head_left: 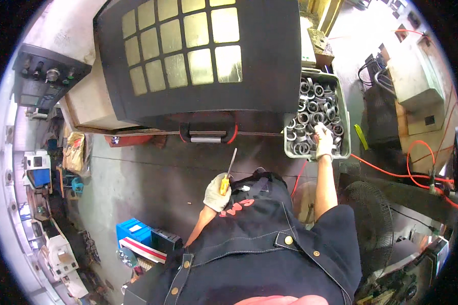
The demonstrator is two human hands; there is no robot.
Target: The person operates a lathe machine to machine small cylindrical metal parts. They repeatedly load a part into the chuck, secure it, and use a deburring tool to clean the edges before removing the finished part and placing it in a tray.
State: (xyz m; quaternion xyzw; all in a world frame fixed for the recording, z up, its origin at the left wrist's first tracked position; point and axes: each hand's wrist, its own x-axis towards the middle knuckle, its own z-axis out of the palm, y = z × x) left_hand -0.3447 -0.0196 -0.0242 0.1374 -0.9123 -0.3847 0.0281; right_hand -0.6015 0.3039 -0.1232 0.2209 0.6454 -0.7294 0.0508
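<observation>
My left hand [213,195], in a pale work glove, is closed in front of my body around the yellow handle of a screwdriver [224,187]. Its thin metal shaft points up and away from me. To the right, my gloved right hand [324,142] reaches over the near part of a grey plastic crate [345,114]. Its fingers stretch down among metal rings [313,107] heaped inside, and nothing shows gripped in them. Where the fingertips meet the rings is hard to make out.
Ahead stands a machine with a dark door [269,66], a gridded window and a handle [207,137]. A control panel [46,76] is at left. A red hose [381,173] runs at right, near a large fan [366,223]. A blue bin [134,231] sits lower left.
</observation>
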